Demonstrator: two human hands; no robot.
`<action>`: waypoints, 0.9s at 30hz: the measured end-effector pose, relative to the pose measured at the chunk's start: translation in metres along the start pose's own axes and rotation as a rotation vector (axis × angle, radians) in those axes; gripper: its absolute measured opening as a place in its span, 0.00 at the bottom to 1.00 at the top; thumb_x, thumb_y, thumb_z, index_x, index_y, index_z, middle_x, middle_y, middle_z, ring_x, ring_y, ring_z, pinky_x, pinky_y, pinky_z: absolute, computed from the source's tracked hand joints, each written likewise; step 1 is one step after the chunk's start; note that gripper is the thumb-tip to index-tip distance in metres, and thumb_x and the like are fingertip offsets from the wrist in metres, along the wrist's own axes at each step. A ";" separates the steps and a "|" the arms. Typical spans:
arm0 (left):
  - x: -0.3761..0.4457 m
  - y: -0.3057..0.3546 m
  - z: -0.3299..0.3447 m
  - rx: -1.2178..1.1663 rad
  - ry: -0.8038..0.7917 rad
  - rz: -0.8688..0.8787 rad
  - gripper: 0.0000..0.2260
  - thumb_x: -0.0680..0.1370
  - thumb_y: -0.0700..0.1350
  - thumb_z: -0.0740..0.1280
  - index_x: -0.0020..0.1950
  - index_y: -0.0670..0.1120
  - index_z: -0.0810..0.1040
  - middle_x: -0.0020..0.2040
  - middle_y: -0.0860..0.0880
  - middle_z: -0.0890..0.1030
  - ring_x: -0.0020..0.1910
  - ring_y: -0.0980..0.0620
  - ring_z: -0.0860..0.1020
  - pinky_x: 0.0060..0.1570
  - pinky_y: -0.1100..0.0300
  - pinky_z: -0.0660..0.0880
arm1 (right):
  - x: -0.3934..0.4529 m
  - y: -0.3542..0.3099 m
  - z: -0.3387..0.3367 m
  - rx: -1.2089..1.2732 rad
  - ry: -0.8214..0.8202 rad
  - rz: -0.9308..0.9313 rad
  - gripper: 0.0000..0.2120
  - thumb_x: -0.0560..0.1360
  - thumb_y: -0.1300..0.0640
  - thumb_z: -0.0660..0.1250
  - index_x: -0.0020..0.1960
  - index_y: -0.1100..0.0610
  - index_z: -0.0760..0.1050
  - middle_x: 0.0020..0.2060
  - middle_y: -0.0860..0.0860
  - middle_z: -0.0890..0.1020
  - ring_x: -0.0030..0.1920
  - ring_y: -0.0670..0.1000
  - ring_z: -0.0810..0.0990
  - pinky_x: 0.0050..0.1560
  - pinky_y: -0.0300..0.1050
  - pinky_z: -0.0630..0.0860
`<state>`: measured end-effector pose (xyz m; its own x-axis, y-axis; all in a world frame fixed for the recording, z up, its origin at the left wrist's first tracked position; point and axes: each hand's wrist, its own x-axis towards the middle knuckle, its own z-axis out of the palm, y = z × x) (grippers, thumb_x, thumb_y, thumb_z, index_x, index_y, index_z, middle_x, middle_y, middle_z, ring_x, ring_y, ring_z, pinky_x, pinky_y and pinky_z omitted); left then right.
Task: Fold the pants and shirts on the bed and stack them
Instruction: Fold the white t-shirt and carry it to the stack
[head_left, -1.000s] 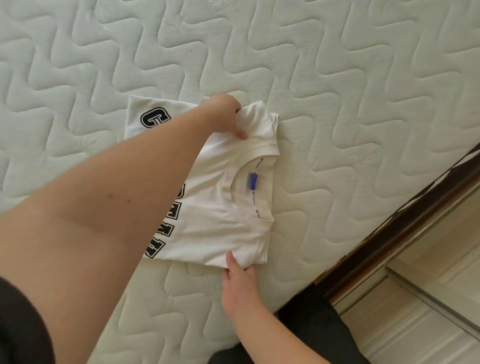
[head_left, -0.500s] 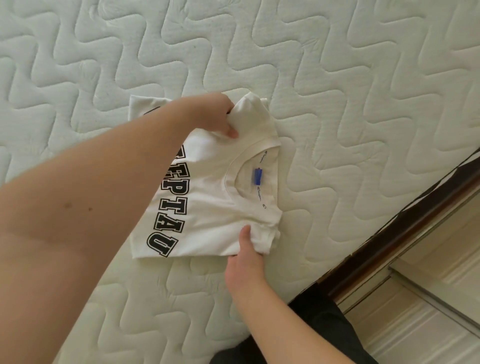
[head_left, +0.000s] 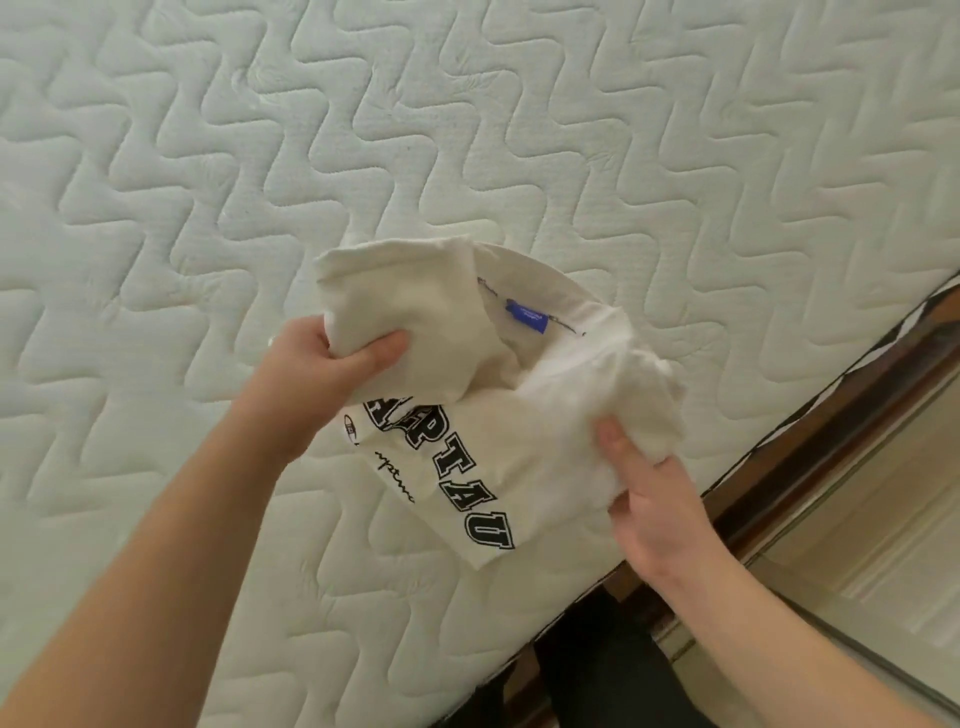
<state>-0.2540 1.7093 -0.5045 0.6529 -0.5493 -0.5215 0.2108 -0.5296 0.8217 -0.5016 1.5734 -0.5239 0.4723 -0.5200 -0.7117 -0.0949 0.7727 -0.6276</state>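
A folded white T-shirt (head_left: 524, 431) with black block letters and a blue neck label is lifted off the mattress (head_left: 260, 156), sagging between my hands. My left hand (head_left: 332, 369) grips its left shoulder end, thumb on top of the cloth. My right hand (head_left: 649, 499) grips the bunched right shoulder end near the bed's edge, thumb pressed into the fabric. The lower folded edge with the letters hangs down toward me. No pants or other shirts are in view.
The quilted white mattress fills most of the view. Its right edge runs diagonally over a dark wooden bed frame (head_left: 810, 467). Beyond that lies pale floor (head_left: 857, 545). My dark-clothed legs (head_left: 597, 670) stand against the bed's edge.
The shirt lay flat on the mattress with both hands at its shoulder corners. Both hands have since closed on it and lifted it toward the bed's edge, where it now droops.
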 end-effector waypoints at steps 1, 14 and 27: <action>-0.022 -0.002 -0.003 -0.063 0.054 0.005 0.04 0.72 0.50 0.76 0.46 0.54 0.86 0.44 0.54 0.86 0.44 0.58 0.84 0.37 0.71 0.76 | -0.004 -0.008 -0.003 -0.016 -0.037 -0.036 0.12 0.72 0.52 0.69 0.55 0.48 0.84 0.58 0.52 0.83 0.59 0.52 0.82 0.51 0.45 0.80; -0.219 0.012 -0.067 -0.472 0.145 0.046 0.13 0.71 0.48 0.72 0.55 0.52 0.85 0.56 0.46 0.84 0.55 0.50 0.83 0.44 0.61 0.80 | -0.122 -0.140 0.020 -0.432 -0.179 -0.280 0.14 0.71 0.50 0.66 0.51 0.57 0.82 0.50 0.54 0.86 0.51 0.53 0.85 0.46 0.46 0.83; -0.341 0.054 -0.111 -0.655 -0.047 0.039 0.12 0.75 0.49 0.69 0.57 0.51 0.85 0.60 0.46 0.82 0.58 0.50 0.82 0.46 0.59 0.81 | -0.299 -0.167 0.015 -0.337 -0.145 -0.240 0.16 0.71 0.48 0.69 0.49 0.59 0.85 0.52 0.57 0.85 0.51 0.55 0.85 0.40 0.44 0.82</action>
<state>-0.3845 1.9398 -0.2572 0.6396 -0.5959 -0.4856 0.5965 -0.0137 0.8025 -0.6134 1.6050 -0.2014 0.6313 -0.5955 -0.4968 -0.2369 0.4619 -0.8547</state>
